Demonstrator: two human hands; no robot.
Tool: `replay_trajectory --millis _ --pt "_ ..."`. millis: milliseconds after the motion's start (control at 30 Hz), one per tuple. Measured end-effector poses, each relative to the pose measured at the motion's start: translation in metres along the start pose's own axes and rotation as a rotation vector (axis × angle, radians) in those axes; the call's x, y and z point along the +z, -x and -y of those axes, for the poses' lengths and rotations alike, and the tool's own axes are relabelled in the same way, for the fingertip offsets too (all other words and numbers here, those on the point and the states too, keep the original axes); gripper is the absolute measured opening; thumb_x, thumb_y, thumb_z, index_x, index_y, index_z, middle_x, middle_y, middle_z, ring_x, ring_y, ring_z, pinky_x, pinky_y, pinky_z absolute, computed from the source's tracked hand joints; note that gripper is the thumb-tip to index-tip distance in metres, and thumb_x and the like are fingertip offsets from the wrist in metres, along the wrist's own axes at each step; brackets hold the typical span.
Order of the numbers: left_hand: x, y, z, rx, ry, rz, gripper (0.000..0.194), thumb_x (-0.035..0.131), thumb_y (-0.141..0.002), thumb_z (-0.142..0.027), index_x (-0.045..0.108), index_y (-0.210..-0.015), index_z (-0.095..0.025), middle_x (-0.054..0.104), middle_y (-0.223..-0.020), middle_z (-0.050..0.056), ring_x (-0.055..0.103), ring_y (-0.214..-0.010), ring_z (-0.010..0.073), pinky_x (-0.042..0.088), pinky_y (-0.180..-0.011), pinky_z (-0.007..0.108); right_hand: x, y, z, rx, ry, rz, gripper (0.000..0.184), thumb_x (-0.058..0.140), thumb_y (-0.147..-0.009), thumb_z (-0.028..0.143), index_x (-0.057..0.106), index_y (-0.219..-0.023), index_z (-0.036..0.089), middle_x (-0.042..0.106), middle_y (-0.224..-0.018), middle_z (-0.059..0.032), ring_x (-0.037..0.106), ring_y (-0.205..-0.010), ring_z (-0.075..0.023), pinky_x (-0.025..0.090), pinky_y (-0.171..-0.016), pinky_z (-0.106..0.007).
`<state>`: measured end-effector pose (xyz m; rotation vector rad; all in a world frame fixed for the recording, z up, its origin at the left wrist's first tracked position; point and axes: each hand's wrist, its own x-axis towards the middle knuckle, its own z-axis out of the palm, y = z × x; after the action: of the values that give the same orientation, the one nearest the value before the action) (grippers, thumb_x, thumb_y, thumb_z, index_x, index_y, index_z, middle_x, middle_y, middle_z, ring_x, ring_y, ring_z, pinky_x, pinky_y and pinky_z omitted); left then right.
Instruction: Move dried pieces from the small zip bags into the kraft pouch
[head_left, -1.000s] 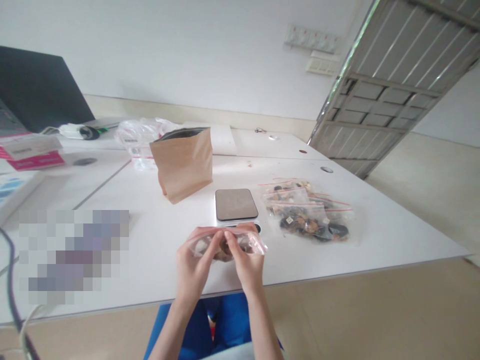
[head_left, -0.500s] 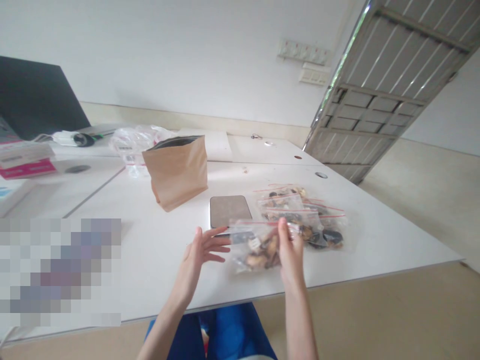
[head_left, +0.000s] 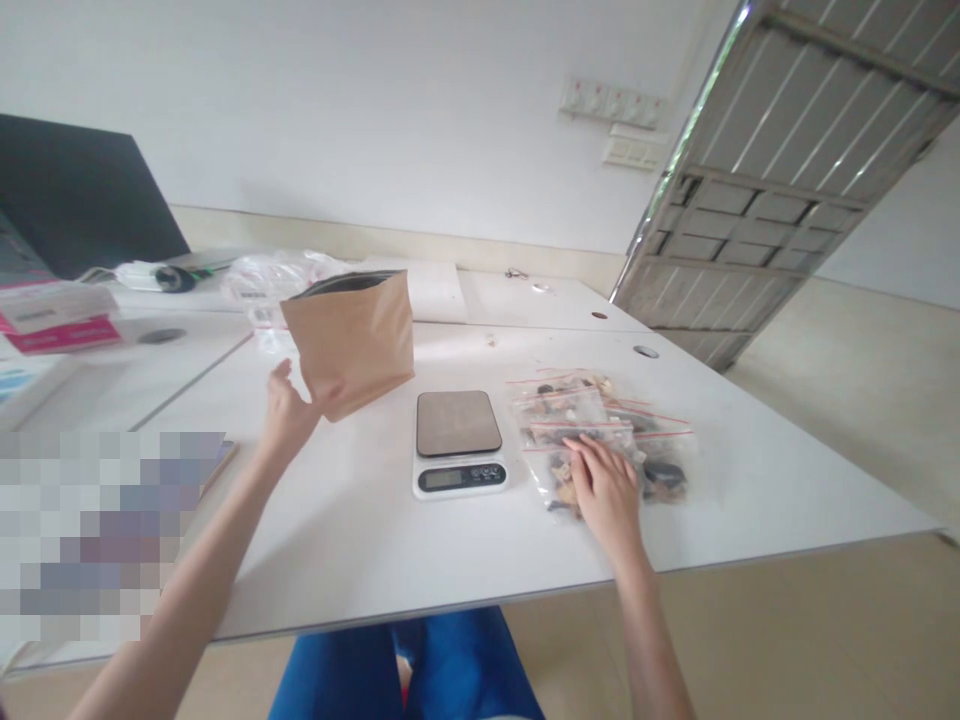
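My right hand point(head_left: 606, 488) lies flat, fingers spread, on a small clear zip bag of mixed snacks at the near edge of a pile of such bags point(head_left: 600, 425) on the white table point(head_left: 360, 540). My left hand point(head_left: 287, 412) is stretched out to the left side of an upright brown paper pouch point(head_left: 352, 340) with an open top, fingers apart, touching or nearly touching its lower corner. Between the two hands sits a small digital kitchen scale point(head_left: 458, 440) with nothing on its plate.
A crumpled clear plastic bag point(head_left: 266, 285) lies behind the pouch. At the far left are a dark laptop screen point(head_left: 67, 190), pink and white boxes point(head_left: 56, 320) and a cable. A metal-framed door point(head_left: 772, 190) stands at the right. The table's front edge runs just before my knees.
Both hands held one snack bag near the front edge. The right hand carried it right and laid it on the pile; the left hand let go and reached to the brown pouch.
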<state>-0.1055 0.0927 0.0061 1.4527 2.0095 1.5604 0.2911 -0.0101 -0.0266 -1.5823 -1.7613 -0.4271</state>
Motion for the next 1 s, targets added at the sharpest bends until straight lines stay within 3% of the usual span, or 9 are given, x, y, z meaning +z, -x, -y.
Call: replay_trajectory --millis 100,200,333,567,767,1000 --pt "0.007 -0.01 0.011 0.016 -0.061 0.206 0.054 0.068 -0.068 -0.041 0.045 -0.11 -0.016 0.061 -0.107 0.017 0.059 -0.104 0.0387 0.045 -0.088 0.052 0.009 0.006 -0.007 0.007 0.02 0.028 0.038 0.034 -0.096 0.03 0.068 -0.107 0.019 0.069 -0.113 -0.0081 0.06 -0.108 -0.0238 0.039 -0.095 -0.039" --pt "0.005 -0.006 0.013 0.08 -0.018 0.278 0.045 0.067 -0.07 -0.048 0.046 -0.099 -0.021 0.063 -0.084 0.006 0.062 -0.086 0.032 0.048 -0.077 0.044 0.009 0.006 -0.009 0.022 0.018 0.014 0.038 0.034 -0.096 0.03 0.069 -0.106 0.019 0.07 -0.112 -0.007 0.06 -0.108 -0.0242 0.039 -0.095 -0.039" --pt "-0.001 0.002 0.016 0.166 0.054 0.342 0.041 0.066 -0.072 -0.049 0.05 -0.098 -0.022 0.066 -0.094 0.004 0.06 -0.093 0.0246 0.049 -0.08 0.033 0.006 0.004 -0.006 0.052 -0.008 0.008 0.039 0.034 -0.096 0.031 0.07 -0.104 0.019 0.07 -0.11 -0.0074 0.061 -0.108 -0.0251 0.039 -0.094 -0.039" --pt "0.007 0.0 0.03 0.213 0.066 0.419 0.055 0.056 -0.071 -0.055 0.05 -0.109 -0.017 0.059 -0.124 0.013 0.053 -0.118 0.0297 0.041 -0.101 0.041 0.005 0.004 -0.003 0.099 -0.059 -0.003 0.039 0.035 -0.094 0.031 0.071 -0.101 0.017 0.071 -0.108 -0.0091 0.061 -0.106 -0.0265 0.04 -0.094 -0.041" --pt "0.007 -0.001 0.029 0.25 -0.01 0.469 0.061 0.047 -0.07 -0.06 0.043 -0.112 -0.016 0.061 -0.116 0.016 0.058 -0.11 0.0295 0.045 -0.096 0.042 0.006 0.005 -0.003 0.108 -0.071 -0.023 0.037 0.036 -0.094 0.031 0.071 -0.099 0.018 0.071 -0.107 -0.0091 0.061 -0.106 -0.0258 0.04 -0.094 -0.041" --pt "0.014 -0.002 0.036 0.189 -0.04 0.395 0.059 0.057 -0.061 -0.061 0.04 -0.1 -0.02 0.061 -0.111 0.017 0.059 -0.109 0.0337 0.049 -0.089 0.045 0.007 0.006 -0.004 0.097 -0.069 -0.026 0.036 0.037 -0.094 0.031 0.071 -0.099 0.018 0.072 -0.106 -0.0086 0.062 -0.105 -0.0244 0.04 -0.093 -0.04"
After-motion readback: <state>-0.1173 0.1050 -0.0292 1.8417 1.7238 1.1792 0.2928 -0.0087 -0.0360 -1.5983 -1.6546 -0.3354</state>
